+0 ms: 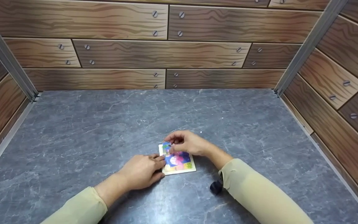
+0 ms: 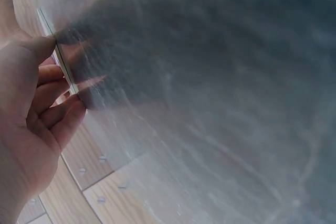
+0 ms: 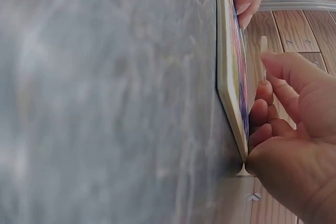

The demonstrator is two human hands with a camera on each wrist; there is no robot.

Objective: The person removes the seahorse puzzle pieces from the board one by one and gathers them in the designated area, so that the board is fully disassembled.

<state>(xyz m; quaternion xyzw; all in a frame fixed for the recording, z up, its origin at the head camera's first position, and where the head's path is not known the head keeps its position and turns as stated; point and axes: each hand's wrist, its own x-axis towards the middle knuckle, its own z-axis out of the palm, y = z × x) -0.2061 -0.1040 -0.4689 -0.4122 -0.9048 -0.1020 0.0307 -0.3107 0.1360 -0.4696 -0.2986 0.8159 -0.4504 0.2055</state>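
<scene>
A small jigsaw puzzle in a pale frame (image 1: 180, 171) lies flat on the table, its picture blue, pink and yellow. At its far left corner my right hand (image 1: 191, 143) pinches a puzzle piece (image 1: 166, 145) between thumb and fingers. In the right wrist view that piece (image 3: 264, 45) is edge-on, raised above the puzzle board (image 3: 227, 72), while the lower part of the hand is close to the board's edge. My left hand (image 1: 142, 171) rests against the frame's left side. The left wrist view has its thumb and fingertips touching the board's edge (image 2: 63, 61).
The grey marbled tabletop (image 1: 104, 124) spreads around the puzzle. Wood-patterned walls (image 1: 163, 54) stand at the back and both sides, with metal posts (image 1: 309, 43) in the corners. A small black object (image 1: 216, 187) is beside the right sleeve cuff.
</scene>
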